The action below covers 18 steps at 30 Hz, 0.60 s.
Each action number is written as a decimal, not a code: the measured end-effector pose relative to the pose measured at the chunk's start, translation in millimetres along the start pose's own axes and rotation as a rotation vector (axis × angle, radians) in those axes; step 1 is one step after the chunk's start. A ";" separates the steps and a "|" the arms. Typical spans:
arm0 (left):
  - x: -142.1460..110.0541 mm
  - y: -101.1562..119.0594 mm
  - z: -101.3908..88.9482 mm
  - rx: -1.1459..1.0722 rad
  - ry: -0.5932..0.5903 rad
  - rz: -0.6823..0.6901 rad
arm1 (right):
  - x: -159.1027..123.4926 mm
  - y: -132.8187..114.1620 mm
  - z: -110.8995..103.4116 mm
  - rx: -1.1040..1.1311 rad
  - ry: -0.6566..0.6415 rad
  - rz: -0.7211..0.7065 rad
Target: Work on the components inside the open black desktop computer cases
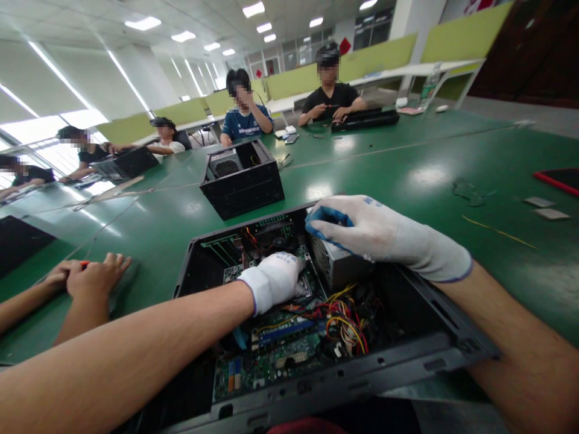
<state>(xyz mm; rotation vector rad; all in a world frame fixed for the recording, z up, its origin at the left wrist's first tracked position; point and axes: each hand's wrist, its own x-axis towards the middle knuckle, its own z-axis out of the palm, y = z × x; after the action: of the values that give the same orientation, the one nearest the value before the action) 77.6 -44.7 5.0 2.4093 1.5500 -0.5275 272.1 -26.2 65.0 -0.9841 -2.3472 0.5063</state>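
Note:
An open black computer case (434,355) lies on the green table in front of me, its green motherboard (280,355) and a bundle of coloured wires (346,319) exposed. My left hand (274,278), in a white glove, reaches down inside onto the middle of the board with its fingers curled; what they grip is hidden. My right hand (362,230), also gloved in white with blue fingertips, rests with its fingers bent over the top edge of the silver power supply (337,265).
A second open black case (242,178) stands further back on the green table (407,163). Another person's bare hands (85,276) rest at the left with a red-tipped tool. Several people sit along the far side. A red-edged flat object (558,179) lies at the right.

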 end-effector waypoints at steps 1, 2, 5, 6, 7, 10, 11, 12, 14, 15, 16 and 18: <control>-0.2 -0.1 0.2 -0.001 0.003 0.002 | 0.1 0.1 0.0 -0.004 0.001 -0.003; -0.3 -0.2 0.4 -0.001 0.005 0.003 | 0.2 0.1 0.1 -0.005 0.001 -0.005; -0.8 0.2 0.2 0.001 0.009 0.003 | 0.6 0.1 0.2 0.010 0.003 0.002; -0.8 0.4 0.0 0.001 0.010 0.002 | 0.8 0.1 0.3 0.015 0.003 0.006; -0.8 0.6 -0.2 0.002 0.011 0.001 | 0.9 0.2 0.4 0.017 0.004 0.007; -0.1 0.2 -0.2 0.003 0.017 0.000 | 1.0 0.6 0.7 0.017 0.001 0.006; 0.2 -0.2 0.2 0.003 0.018 0.000 | 0.9 0.7 0.7 0.018 0.001 0.003; 0.6 -0.5 0.6 0.002 0.019 0.000 | 0.8 0.7 0.6 0.018 -0.001 0.002; 1.2 -1.0 1.6 0.000 0.020 0.000 | 0.6 0.6 0.4 0.021 -0.002 -0.002; 1.4 -1.0 2.0 -0.001 0.021 -0.001 | 0.5 0.5 0.2 0.022 0.000 -0.003; 1.5 -1.0 2.3 -0.002 0.021 -0.002 | 0.4 0.3 0.1 0.022 0.002 -0.003; 1.6 -0.6 2.3 -0.003 0.020 -0.003 | 0.3 0.2 0.0 0.021 0.008 0.000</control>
<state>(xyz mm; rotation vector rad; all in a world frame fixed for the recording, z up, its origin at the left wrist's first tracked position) 77.2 -44.1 2.2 2.4172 1.5617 -0.5032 271.9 -25.8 65.0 -0.9750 -2.3300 0.5247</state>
